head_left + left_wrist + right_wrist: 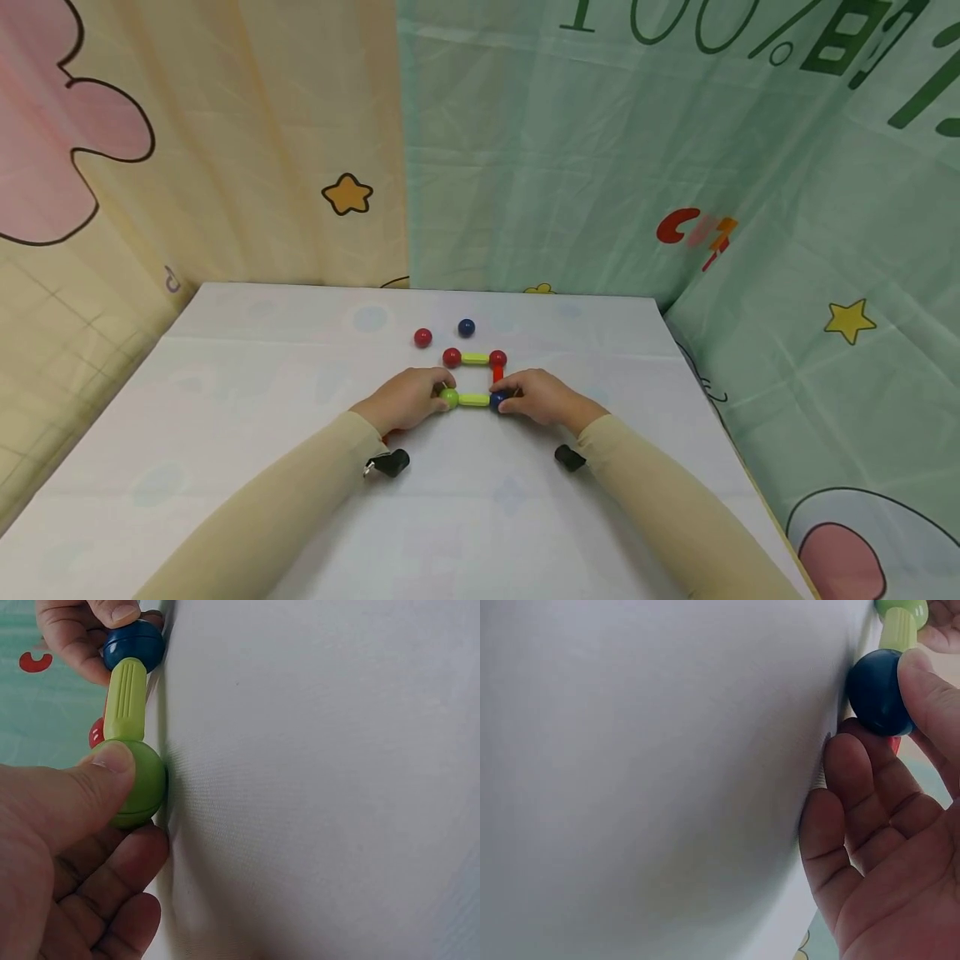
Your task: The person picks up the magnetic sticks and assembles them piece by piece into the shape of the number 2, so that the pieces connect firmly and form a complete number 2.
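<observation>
My left hand [408, 397] pinches a green ball [148, 784] between thumb and fingers. On the right, a dark blue ball [876, 694] is gripped by my right hand [546, 397]. A yellow-green ribbed rod [126, 701] joins these two balls low over the white table. From the blue ball a red rod [498, 373] runs back to a red ball [498, 358], partly covered by the right fingers. A second yellow-green rod [475, 359] links that ball to another red ball [452, 357], so the pieces form a shape with its left side unjoined.
Behind the joined pieces lie a loose red ball [423, 337] and a loose blue ball [467, 327]. Something red [387, 437] shows partly under the left wrist. The white table [225, 375] meets patterned curtains [525, 167] at its back and right edges.
</observation>
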{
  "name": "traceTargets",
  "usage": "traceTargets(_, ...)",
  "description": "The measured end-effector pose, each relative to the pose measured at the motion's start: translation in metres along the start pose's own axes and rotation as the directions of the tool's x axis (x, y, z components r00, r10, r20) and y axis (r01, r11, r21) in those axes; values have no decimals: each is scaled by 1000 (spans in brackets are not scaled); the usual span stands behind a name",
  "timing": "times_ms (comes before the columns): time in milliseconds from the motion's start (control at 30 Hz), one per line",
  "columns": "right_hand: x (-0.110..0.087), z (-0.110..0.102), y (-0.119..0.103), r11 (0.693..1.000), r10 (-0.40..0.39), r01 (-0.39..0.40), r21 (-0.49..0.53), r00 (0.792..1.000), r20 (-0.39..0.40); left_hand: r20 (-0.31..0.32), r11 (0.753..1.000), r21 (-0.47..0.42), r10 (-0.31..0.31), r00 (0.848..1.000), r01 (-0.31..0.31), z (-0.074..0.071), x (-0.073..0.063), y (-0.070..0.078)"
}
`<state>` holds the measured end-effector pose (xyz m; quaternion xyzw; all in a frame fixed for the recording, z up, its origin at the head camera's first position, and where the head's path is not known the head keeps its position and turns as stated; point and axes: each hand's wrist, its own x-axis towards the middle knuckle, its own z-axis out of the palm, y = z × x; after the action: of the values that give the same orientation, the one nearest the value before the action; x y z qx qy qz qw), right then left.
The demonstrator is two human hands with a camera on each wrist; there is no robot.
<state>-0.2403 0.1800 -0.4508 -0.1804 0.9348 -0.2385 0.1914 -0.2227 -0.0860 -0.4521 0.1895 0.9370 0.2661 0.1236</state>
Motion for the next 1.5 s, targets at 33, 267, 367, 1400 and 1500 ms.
traceTargets(33, 0, 0, -1, 1000, 2, -2, 0, 1000, 1, 4, 1000, -1, -1, 1000, 1, 0, 0, -1)
traceTargets(267, 4, -2, -1, 1000, 1, -1, -6, 1000, -2, 33, 1000, -3, -3, 999, 3, -5, 0, -9)
traceTargets(367, 6, -4, 0, 1000, 3, -3, -4, 1000, -12, 37, 1000, 19, -7, 999, 6, -11, -4, -15)
traceTargets(1400, 10, -4, 1, 999, 34, -34, 13, 999, -19, 135, 993, 93, -86, 987, 74, -37, -67, -56)
traceTargets(1500, 10, -3, 1, 999, 29, -28, 18, 999, -21, 137, 993, 94, -78, 987, 65, -39, -69, -58)
